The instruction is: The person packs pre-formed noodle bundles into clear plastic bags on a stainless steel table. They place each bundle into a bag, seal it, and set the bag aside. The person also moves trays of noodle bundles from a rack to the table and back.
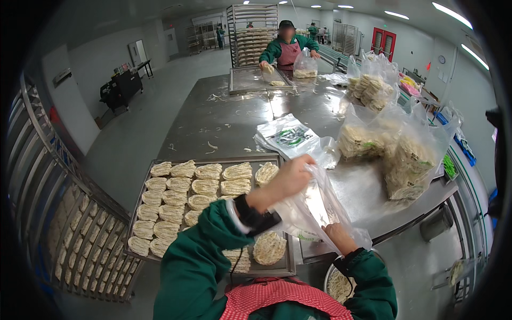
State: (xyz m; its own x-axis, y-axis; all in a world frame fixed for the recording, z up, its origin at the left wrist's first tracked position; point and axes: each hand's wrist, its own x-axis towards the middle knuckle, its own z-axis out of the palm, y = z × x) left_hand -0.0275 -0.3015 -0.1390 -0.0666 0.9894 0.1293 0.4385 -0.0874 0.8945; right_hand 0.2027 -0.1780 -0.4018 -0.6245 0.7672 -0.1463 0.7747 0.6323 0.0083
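Observation:
My left hand point(294, 176) grips the upper edge of a clear plastic bag point(328, 192), raised above the steel table. Lower down and nearer my body, my right hand point(339, 236) holds the other side of the bag's mouth, so the bag is spread between them. No noodles can be made out inside it. Under my left arm lies a mesh tray point(266, 160) with rows of dried noodle cakes point(172, 214); my sleeve hides part of them. A stack of printed plastic bags point(290, 134) rests just beyond my left hand.
Filled noodle bags point(410, 160) stand on the right, with more bags point(372, 86) behind. A bowl of noodle scraps point(340, 284) sits low by my right arm. Racks of trays point(92, 236) rise at left. Across the steel table point(224, 116), a co-worker point(289, 48) handles noodles over another tray point(248, 78).

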